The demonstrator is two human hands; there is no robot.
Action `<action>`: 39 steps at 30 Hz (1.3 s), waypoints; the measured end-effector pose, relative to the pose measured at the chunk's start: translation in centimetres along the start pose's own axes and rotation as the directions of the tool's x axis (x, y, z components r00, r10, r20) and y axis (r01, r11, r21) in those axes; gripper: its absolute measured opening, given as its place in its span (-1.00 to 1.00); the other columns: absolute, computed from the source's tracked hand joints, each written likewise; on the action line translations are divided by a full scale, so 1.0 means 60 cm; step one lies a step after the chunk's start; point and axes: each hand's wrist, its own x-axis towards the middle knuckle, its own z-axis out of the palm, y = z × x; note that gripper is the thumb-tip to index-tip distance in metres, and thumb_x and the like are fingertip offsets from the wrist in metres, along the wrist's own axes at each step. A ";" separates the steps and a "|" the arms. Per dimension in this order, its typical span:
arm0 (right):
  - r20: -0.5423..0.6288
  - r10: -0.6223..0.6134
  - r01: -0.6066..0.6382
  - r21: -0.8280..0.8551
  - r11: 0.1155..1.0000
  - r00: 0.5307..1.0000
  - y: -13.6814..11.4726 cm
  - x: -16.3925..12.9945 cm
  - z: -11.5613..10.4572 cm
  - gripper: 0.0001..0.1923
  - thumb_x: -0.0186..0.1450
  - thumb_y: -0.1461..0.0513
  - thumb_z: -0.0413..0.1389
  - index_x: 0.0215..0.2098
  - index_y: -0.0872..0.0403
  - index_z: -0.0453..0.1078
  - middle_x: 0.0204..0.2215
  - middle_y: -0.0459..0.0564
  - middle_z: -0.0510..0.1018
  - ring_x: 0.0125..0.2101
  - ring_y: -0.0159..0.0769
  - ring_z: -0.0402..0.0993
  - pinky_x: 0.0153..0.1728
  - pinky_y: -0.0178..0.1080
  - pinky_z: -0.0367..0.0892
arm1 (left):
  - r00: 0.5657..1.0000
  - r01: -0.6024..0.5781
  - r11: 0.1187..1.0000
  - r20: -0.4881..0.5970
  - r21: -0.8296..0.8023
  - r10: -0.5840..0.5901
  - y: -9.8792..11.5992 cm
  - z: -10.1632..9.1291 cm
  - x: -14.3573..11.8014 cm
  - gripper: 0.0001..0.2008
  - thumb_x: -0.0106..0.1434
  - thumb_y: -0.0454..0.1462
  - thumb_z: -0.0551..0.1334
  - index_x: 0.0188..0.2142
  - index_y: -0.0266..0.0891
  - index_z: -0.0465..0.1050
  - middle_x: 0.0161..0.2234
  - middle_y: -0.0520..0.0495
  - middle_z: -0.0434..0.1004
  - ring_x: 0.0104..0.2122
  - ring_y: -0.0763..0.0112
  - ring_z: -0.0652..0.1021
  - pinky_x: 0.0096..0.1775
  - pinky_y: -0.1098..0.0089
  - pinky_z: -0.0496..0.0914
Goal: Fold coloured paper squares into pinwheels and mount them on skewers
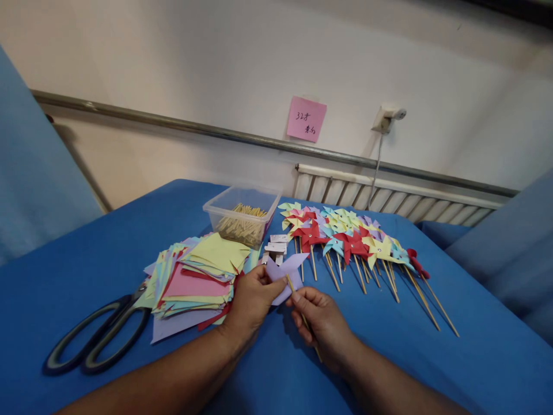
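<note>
Lilac paper pinwheel (pixel 284 268), smooth and matte, with pointed folded blades, held above the middle of the blue tabletop (pixel 389 357), between both hands. Pinched along its left side between thumb and fingers in the grip of the left hand (pixel 254 291). Laid over the paper near the centre: the tip of a slim wooden stick (pixel 291 282), slanting down to the right; whether fastened, impossible to tell. Grip of the right hand (pixel 322 317) pinching that stick just below the paper, lower end showing beneath the fingers. Just left of the left hand, a thick stack of coloured paper (pixel 199 282), yellow, pink, pale green, red and lilac, corners jutting unevenly. Beside the stack, scissors (pixel 124 303) with big dark-and-grey oval loops. Behind the stack, a clear plastic box (pixel 216 221) with a flat rim, partly filled with straw-coloured sticks (pixel 244 222). Near its right corner, small white boxes (pixel 276 248). Farther right, mounted pinwheels (pixel 354 245) crowded together, red, yellow, pale blue and lilac, shiny dots at some centres. On the plain wall, a square pink note (pixel 306 119) with handwriting, just above a round metal rail (pixel 216 131); lower down, a ribbed white radiator (pixel 315 183).
</note>
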 end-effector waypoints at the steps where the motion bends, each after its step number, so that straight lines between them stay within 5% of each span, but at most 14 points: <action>1: 0.000 -0.003 0.003 0.000 1.000 1.000 0.000 0.000 0.000 -0.62 0.11 -0.03 0.17 -0.44 0.14 0.33 -0.77 -0.26 0.29 -0.87 -0.62 -0.01 -0.84 -0.46 -0.25 | 1.000 -0.001 1.000 0.003 -0.001 0.001 0.000 0.000 0.000 -0.69 -0.14 -0.23 0.39 -0.37 -0.32 0.46 -0.48 -0.03 0.57 -0.52 0.43 0.50 -0.47 0.47 0.33; 39: 0.026 0.020 -0.019 -0.055 0.998 0.999 -0.003 0.000 -0.003 -0.61 0.17 -0.04 0.09 -0.44 0.14 0.32 -0.77 -0.24 0.30 -0.88 -0.59 0.02 -0.86 -0.47 -0.20 | 1.000 0.020 1.000 0.005 -0.012 -0.020 0.001 0.001 -0.001 -0.69 -0.16 -0.25 0.39 -0.38 -0.34 0.46 -0.51 -0.02 0.56 -0.55 0.46 0.47 -0.49 0.49 0.32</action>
